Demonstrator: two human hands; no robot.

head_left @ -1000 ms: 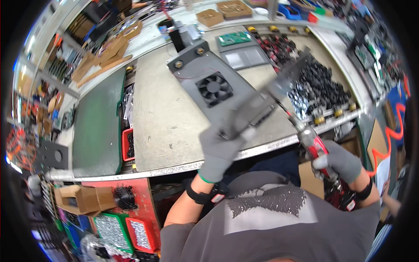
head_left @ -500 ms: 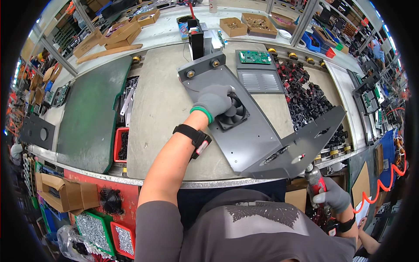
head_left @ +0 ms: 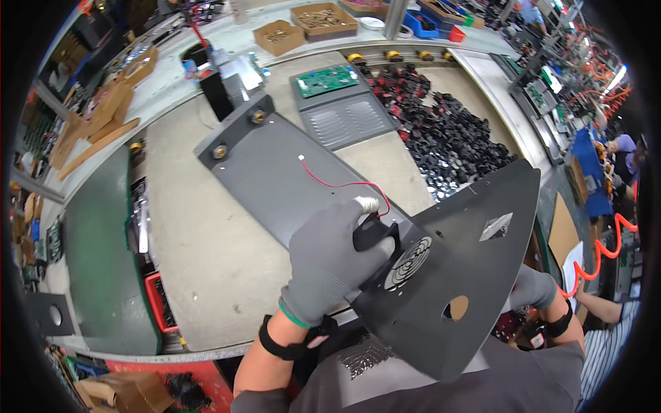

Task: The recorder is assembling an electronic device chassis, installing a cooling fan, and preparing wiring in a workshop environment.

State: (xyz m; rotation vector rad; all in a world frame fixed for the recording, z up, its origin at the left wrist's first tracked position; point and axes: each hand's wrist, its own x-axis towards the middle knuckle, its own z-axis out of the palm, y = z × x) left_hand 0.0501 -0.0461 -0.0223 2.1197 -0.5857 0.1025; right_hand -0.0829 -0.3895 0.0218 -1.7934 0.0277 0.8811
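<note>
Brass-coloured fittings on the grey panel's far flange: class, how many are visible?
2: one fitting at left on the flange, another fitting at right; any behind it are hidden.

Beige, scuffed, flat-topped desk point(head_left: 200, 234) stands at centre | green flat panel point(head_left: 96, 268) lies at its left | long white counter point(head_left: 165, 79) runs behind | grey metal upright post point(head_left: 395, 20) rises at top | red flat surface point(head_left: 210, 377) shows lower left | small white light point(head_left: 620, 73) glows upper right
</note>
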